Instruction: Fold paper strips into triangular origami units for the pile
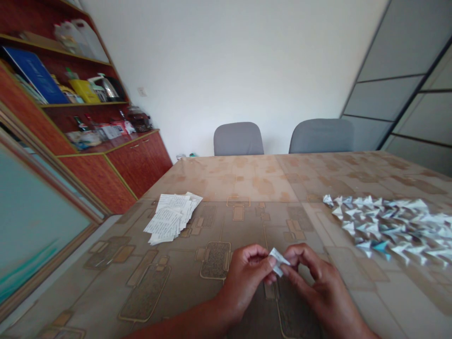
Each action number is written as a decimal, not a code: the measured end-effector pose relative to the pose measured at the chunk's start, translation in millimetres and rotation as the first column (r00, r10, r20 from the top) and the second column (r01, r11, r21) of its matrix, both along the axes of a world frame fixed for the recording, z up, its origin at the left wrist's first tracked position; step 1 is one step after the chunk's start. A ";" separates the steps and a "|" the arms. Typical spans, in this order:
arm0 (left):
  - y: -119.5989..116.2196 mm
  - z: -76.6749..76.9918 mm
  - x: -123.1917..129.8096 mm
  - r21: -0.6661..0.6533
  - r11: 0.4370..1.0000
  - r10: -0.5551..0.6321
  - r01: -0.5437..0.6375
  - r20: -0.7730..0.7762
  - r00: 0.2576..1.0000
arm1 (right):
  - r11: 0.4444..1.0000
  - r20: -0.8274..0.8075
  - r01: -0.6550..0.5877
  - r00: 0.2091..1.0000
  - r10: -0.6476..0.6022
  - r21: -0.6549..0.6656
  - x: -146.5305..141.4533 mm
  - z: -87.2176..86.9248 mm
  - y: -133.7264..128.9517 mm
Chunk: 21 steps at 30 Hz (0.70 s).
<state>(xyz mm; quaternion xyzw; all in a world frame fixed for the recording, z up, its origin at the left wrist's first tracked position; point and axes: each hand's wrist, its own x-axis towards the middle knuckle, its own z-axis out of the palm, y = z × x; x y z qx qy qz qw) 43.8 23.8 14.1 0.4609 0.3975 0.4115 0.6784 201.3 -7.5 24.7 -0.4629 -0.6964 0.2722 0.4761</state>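
Observation:
Between my two hands is a small folded piece of printed paper (pixel 278 259), held just above the table near its front. My left hand (pixel 252 268) pinches its left side between thumb and fingers. On the other side, the thumb and forefinger of my right hand (pixel 310 270) are closed on its right edge. A loose stack of printed paper slips (pixel 169 217) lies on the table to the left. Over to the right stand many small folded paper pieces (pixel 384 221) in rows, mostly white, one of them partly teal.
The table (pixel 226 176) has a patterned cover. Two grey chairs (pixel 238 139) stand at its far side, before a white wall. A reddish wooden shelf unit (pixel 84 106) with bottles, a kettle and boxes is at the left. Grey panelled doors (pixel 391 61) are at the right.

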 end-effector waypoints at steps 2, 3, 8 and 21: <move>-0.2 -0.7 -0.6 -0.016 1.000 0.005 -0.005 -0.002 1.000 | 0.999 -0.036 -0.017 0.999 0.015 -0.045 2.7 -1.8 0.8; -0.2 -0.9 -0.9 -0.026 1.000 0.010 -0.010 -0.004 1.000 | 0.998 -0.055 -0.024 0.998 0.020 -0.066 3.9 -2.5 1.1; 1.8 -0.6 -1.8 -0.066 0.997 0.034 -0.033 0.018 0.999 | 0.977 -0.166 -0.118 0.982 0.088 -0.177 3.9 -1.4 2.3; 0.9 1.8 -1.9 0.031 0.999 0.013 -0.011 -0.048 0.999 | 0.983 -0.149 -0.081 0.987 0.056 -0.166 -1.3 -1.2 -1.0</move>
